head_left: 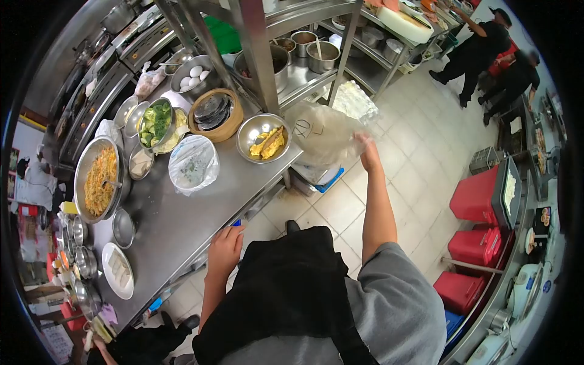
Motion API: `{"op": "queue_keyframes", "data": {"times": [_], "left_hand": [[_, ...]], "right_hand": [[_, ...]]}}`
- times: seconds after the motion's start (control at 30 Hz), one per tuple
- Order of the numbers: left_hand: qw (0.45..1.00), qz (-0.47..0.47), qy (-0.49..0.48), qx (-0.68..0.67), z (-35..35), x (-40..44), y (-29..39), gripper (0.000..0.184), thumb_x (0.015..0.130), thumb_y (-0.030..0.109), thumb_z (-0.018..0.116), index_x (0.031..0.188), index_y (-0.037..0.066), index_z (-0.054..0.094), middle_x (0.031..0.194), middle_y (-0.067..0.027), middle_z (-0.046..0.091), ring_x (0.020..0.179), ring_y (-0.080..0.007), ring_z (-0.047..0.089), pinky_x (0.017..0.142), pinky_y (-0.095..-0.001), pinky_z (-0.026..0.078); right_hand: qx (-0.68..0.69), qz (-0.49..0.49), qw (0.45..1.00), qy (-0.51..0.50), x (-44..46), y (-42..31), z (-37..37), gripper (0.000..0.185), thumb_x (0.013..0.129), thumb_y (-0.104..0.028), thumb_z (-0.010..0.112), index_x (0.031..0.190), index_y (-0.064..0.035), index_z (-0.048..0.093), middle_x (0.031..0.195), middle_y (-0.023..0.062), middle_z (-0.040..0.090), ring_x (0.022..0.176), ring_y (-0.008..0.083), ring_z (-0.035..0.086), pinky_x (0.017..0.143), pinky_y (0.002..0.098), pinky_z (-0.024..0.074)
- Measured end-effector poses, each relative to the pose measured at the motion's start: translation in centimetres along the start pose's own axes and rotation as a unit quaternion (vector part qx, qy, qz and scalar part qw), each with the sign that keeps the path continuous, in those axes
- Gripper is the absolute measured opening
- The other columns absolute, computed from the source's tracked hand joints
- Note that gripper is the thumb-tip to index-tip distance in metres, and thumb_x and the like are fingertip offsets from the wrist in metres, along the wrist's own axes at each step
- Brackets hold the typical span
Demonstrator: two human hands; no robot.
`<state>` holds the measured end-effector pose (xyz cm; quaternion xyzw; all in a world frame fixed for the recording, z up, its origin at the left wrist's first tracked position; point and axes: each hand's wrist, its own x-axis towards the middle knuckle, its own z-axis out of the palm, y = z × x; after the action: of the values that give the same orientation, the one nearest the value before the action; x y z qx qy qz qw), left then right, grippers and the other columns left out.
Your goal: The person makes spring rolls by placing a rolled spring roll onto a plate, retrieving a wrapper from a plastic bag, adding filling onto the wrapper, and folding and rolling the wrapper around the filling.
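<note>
Translucent plastic bag (322, 131) held out beside the steel table (182, 216); right hand (369, 157) apparently pinching its edge, contact blurred. Step judged: bag handling. Next move calls for secure edge grip. Left hand (226, 246) near table edge; cannot tell whether fingers grasp anything.
</note>
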<state>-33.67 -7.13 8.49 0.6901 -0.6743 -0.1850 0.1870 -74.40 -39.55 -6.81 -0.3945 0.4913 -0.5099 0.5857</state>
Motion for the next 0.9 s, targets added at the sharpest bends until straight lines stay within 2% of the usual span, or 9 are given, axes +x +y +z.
{"op": "queue_keyframes", "data": {"times": [0.03, 0.13, 0.23, 0.33, 0.47, 0.57, 0.67, 0.7, 0.9], "left_hand": [[1.0, 0.013, 0.0, 0.003, 0.0, 0.3, 0.2, 0.018, 0.094, 0.014, 0.062, 0.11, 0.009, 0.069, 0.101, -0.0098, 0.07, 0.095, -0.0332, 0.066, 0.084, -0.0449, 0.052], [0.999, 0.034, -0.005, 0.008, 0.2, 1.0, 0.9, 0.017, 0.094, 0.014, 0.062, 0.109, 0.009, 0.069, 0.102, -0.0092, 0.07, 0.096, -0.0327, 0.066, 0.084, -0.0446, 0.052], [0.999, 0.037, -0.021, 0.006, 0.2, 1.6, 1.3, 0.017, 0.095, 0.014, 0.062, 0.109, 0.009, 0.069, 0.102, -0.0088, 0.07, 0.096, -0.0323, 0.066, 0.085, -0.0447, 0.052], [0.998, 0.056, -0.02, 0.001, 0.4, 2.3, 1.5, 0.018, 0.094, 0.014, 0.062, 0.11, 0.009, 0.069, 0.103, -0.0087, 0.07, 0.097, -0.032, 0.066, 0.086, -0.045, 0.052], [0.998, 0.064, -0.025, 0.008, 0.4, 2.5, 1.5, 0.018, 0.094, 0.015, 0.062, 0.11, 0.009, 0.069, 0.103, -0.0088, 0.07, 0.098, -0.0319, 0.066, 0.087, -0.0449, 0.052], [0.997, 0.071, -0.033, 0.01, 0.7, 3.0, 1.3, 0.018, 0.094, 0.014, 0.062, 0.11, 0.009, 0.069, 0.103, -0.0089, 0.069, 0.098, -0.0319, 0.066, 0.087, -0.0447, 0.052], [0.997, 0.068, -0.047, 0.01, 0.6, 3.3, 1.6, 0.018, 0.094, 0.014, 0.062, 0.11, 0.009, 0.069, 0.103, -0.0089, 0.069, 0.098, -0.0319, 0.065, 0.087, -0.0447, 0.052], [0.996, 0.068, -0.053, 0.009, 0.6, 3.6, 1.7, 0.018, 0.094, 0.014, 0.062, 0.11, 0.009, 0.069, 0.103, -0.0089, 0.069, 0.098, -0.0319, 0.065, 0.087, -0.0447, 0.052], [0.993, 0.115, -0.041, -0.009, 0.9, 4.9, 2.2, 0.018, 0.094, 0.013, 0.062, 0.11, 0.008, 0.069, 0.104, -0.0092, 0.069, 0.099, -0.032, 0.065, 0.088, -0.0444, 0.052]], "right_hand": [[0.044, -0.012, 0.999, -0.007, 0.1, -0.4, 0.2, 0.029, 0.099, -0.03, 0.058, 0.115, -0.0065, 0.063, 0.105, 0.0039, 0.064, 0.102, 0.0175, 0.057, 0.089, 0.0351, 0.0472], [0.178, 0.072, 0.98, 0.046, 0.7, -1.4, 0.8, 0.031, 0.099, -0.031, 0.06, 0.118, -0.0061, 0.062, 0.109, 0.0069, 0.065, 0.099, 0.02, 0.06, 0.084, 0.0359, 0.0495], [0.191, 0.264, 0.945, 0.002, 3.9, 2.2, -1.0, 0.028, 0.098, -0.027, 0.062, 0.116, -0.0065, 0.063, 0.11, 0.0078, 0.067, 0.094, 0.0209, 0.062, 0.079, 0.0351, 0.0528], [0.368, 0.312, 0.854, -0.193, 4.9, 5.4, -2.9, 0.026, 0.098, -0.024, 0.065, 0.116, -0.0062, 0.065, 0.107, 0.0071, 0.069, 0.09, 0.0206, 0.065, 0.075, 0.0337, 0.0554], [0.133, 0.17, 0.976, -0.004, 1.1, -0.7, -0.9, 0.022, 0.1, -0.018, 0.062, 0.115, -0.0032, 0.069, 0.101, 0.0039, 0.074, 0.086, 0.0192, 0.07, 0.073, 0.0331, 0.0576], [-0.113, 0.093, 0.986, 0.078, 0.0, -3.4, -1.6, 0.022, 0.1, -0.022, 0.063, 0.103, -0.0028, 0.072, 0.077, 0.0012, 0.068, 0.06, 0.0158, 0.061, 0.061, 0.0295, 0.0511], [-0.17, 0.01, 0.984, 0.061, -1.4, -6.8, -2.0, 0.027, 0.1, -0.024, 0.062, 0.102, 0.0002, 0.074, 0.074, 0.002, 0.07, 0.062, 0.0155, 0.063, 0.061, 0.0296, 0.0491], [-0.201, 0.04, 0.978, 0.037, -2.5, -9.3, -1.5, 0.032, 0.103, -0.023, 0.059, 0.115, 0.0048, 0.069, 0.1, 0.0144, 0.074, 0.087, 0.0201, 0.072, 0.074, 0.0359, 0.0582], [-0.17, -0.029, 0.984, 0.047, -3.8, -14.3, 1.0, 0.033, 0.104, -0.023, 0.058, 0.123, 0.0018, 0.067, 0.106, 0.01, 0.073, 0.094, 0.0195, 0.071, 0.082, 0.0351, 0.0573]]}}
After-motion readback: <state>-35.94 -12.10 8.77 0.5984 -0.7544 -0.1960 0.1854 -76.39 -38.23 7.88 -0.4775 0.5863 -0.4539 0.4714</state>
